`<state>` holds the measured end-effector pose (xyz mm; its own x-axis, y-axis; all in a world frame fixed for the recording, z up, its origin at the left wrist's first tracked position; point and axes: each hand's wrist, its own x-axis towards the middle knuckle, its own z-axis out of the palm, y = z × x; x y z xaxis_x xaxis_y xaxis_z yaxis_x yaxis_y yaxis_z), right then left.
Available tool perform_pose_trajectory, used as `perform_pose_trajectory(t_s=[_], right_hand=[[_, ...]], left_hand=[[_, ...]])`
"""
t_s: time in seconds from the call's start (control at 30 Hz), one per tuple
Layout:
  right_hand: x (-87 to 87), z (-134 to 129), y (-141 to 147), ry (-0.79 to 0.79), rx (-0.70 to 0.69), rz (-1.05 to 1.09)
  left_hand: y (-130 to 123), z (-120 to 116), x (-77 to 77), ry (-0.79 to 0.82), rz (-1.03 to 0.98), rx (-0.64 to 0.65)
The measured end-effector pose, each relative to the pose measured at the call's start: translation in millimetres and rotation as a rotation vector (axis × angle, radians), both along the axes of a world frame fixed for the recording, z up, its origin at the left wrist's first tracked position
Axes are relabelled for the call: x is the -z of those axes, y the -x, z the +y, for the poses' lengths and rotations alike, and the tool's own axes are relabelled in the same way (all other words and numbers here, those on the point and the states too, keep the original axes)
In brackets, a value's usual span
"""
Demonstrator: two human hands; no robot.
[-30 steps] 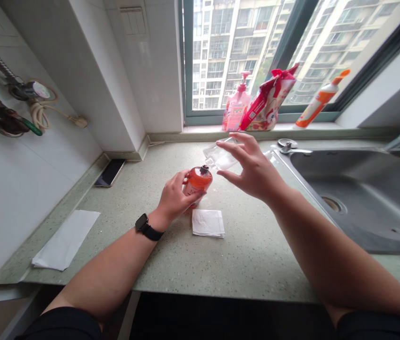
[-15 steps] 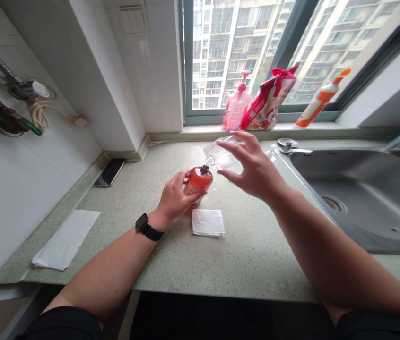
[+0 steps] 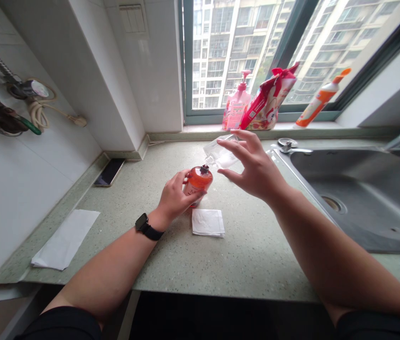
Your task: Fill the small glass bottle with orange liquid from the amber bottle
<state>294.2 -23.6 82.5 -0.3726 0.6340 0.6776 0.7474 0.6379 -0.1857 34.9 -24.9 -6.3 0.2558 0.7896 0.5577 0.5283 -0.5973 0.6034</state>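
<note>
My left hand [image 3: 177, 192] is wrapped around an orange-red bottle [image 3: 200, 178] that stands on the counter, its dark neck pointing up. In my right hand [image 3: 251, 165] is a clear bottle [image 3: 223, 153], tipped so that its mouth points down and left at the neck of the orange-red one. The thumb and fingers curve around the clear bottle's far part, which they partly hide. Whether liquid runs between the two mouths is too small to tell. A folded white tissue [image 3: 208, 223] lies just in front of the orange-red bottle.
A phone [image 3: 109, 172] and a white paper sheet [image 3: 65, 239] lie on the left. On the right is a steel sink [image 3: 363, 198]. A pink pump bottle [image 3: 237, 106], a red bag [image 3: 271, 101] and an orange-and-white bottle [image 3: 318, 104] stand on the sill.
</note>
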Motion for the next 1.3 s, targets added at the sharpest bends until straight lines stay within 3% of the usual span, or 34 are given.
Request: perform_pose_trajectory(t_s=[1.3], right_hand=[[-4.9, -1.8, 0.7, -0.025, -0.004, -0.021]], left_hand=[[0.0, 0.7, 0.0, 0.014, -0.002, 0.014]])
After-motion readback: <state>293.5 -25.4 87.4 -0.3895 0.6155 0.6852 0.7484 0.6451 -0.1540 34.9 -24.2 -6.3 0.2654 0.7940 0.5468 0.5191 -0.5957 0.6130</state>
